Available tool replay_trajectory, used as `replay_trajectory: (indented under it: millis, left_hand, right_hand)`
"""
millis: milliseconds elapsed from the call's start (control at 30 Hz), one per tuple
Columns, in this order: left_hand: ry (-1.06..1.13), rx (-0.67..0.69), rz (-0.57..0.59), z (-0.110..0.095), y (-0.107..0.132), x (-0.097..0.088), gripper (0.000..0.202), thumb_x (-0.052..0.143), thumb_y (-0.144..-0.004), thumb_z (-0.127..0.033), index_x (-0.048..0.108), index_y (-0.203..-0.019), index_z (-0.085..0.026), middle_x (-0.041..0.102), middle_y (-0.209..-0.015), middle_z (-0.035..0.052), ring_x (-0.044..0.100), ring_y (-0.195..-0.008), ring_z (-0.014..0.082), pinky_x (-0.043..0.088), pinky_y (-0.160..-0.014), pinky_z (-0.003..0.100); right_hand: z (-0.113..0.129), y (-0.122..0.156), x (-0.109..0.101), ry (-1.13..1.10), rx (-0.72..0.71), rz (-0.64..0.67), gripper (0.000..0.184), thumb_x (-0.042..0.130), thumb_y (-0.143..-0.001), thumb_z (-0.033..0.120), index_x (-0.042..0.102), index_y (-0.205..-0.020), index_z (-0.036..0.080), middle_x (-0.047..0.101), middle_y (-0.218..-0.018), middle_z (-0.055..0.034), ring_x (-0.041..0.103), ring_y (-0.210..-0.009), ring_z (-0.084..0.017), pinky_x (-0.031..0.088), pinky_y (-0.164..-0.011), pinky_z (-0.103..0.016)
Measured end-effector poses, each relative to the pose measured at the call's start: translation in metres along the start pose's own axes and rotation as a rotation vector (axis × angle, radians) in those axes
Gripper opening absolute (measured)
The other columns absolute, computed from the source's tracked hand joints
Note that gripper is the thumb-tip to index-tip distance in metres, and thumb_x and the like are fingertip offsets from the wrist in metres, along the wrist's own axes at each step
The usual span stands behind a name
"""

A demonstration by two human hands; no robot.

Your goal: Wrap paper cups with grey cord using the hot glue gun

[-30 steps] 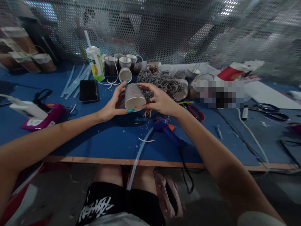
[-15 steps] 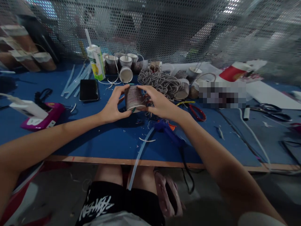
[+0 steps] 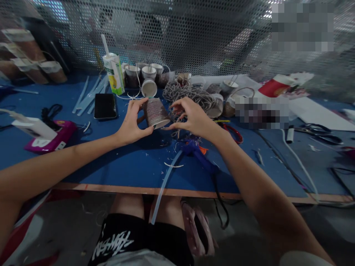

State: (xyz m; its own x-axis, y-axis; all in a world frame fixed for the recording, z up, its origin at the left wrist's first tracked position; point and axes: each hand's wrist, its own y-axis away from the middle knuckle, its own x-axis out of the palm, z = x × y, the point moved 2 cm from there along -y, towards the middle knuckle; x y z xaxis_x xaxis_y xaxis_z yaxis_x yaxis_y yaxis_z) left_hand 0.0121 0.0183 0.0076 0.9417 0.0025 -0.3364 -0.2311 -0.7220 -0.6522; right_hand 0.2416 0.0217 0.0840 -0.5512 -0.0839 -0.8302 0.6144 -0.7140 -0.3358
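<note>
A paper cup wrapped in grey-brown cord [image 3: 155,112] is held tilted on its side above the table, its rim toward the right. My left hand [image 3: 132,123] grips it from the left, thumb below and fingers above. Just to the right, my right hand [image 3: 191,118] is open, with thumb and fingers apart and curved around no object. Its thumb tip is close to the cup's rim; whether they touch I cannot tell. Behind that hand lies a tangled heap of grey cord [image 3: 185,92]. A blue glue gun [image 3: 201,155] with a long clear glue stick [image 3: 166,177] rests nearer to me.
Several cord-wrapped cups [image 3: 133,75] stand at the back beside a drink carton [image 3: 114,75]. A black phone [image 3: 105,106] and a purple power strip [image 3: 52,136] lie left. Red-handled pliers [image 3: 233,133], scissors [image 3: 318,131] and cables are right. A perforated metal screen [image 3: 177,37] rises behind.
My right hand has let go of the cup and moved slightly right. The cup has tilted and shifted a little left in my left hand.
</note>
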Motion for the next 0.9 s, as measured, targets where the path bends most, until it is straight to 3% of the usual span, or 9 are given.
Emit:
replay_trajectory:
  millis: [100, 233, 600, 900]
  left_hand:
    - [-0.014, 0.006, -0.029, 0.002, -0.001, 0.000, 0.081, 0.079, -0.073, -0.055, 0.040, -0.140, -0.030, 0.038, -0.137, 0.0111, 0.051, -0.125, 0.0291, 0.059, -0.095, 0.045]
    - [-0.008, 0.006, -0.045, 0.005, -0.001, 0.000, 0.080, 0.078, -0.073, -0.054, 0.040, -0.139, -0.030, 0.037, -0.136, 0.0112, 0.049, -0.126, 0.0295, 0.059, -0.096, 0.045]
    - [0.140, -0.034, -0.005, 0.014, -0.001, 0.000, 0.083, 0.078, -0.073, -0.059, 0.036, -0.139, -0.032, 0.032, -0.146, 0.0115, 0.046, -0.133, 0.0304, 0.055, -0.101, 0.044]
    - [0.221, -0.019, -0.015, 0.018, -0.003, 0.002, 0.082, 0.079, -0.071, -0.059, 0.038, -0.137, -0.033, 0.035, -0.144, 0.0107, 0.052, -0.126, 0.0284, 0.057, -0.098, 0.043]
  right_hand:
    - [0.001, -0.001, -0.005, 0.037, -0.019, -0.031, 0.060, 0.052, -0.085, 0.077, 0.061, -0.097, 0.019, 0.054, -0.096, -0.0090, 0.057, -0.091, -0.024, 0.052, -0.084, -0.042]
    - [0.004, -0.001, -0.006, 0.117, -0.065, -0.064, 0.063, 0.031, -0.093, 0.075, 0.057, -0.079, 0.019, 0.047, -0.090, -0.0076, 0.052, -0.090, -0.023, 0.048, -0.087, -0.044]
    - [0.003, -0.002, 0.004, 0.139, -0.099, -0.087, 0.053, 0.033, -0.100, 0.062, 0.051, -0.072, 0.021, 0.042, -0.088, -0.0067, 0.048, -0.091, -0.024, 0.046, -0.088, -0.046]
    - [0.004, -0.002, 0.010, 0.103, -0.117, -0.091, 0.058, 0.027, -0.097, 0.070, 0.049, -0.075, 0.021, 0.040, -0.088, -0.0058, 0.046, -0.089, -0.023, 0.045, -0.084, -0.043]
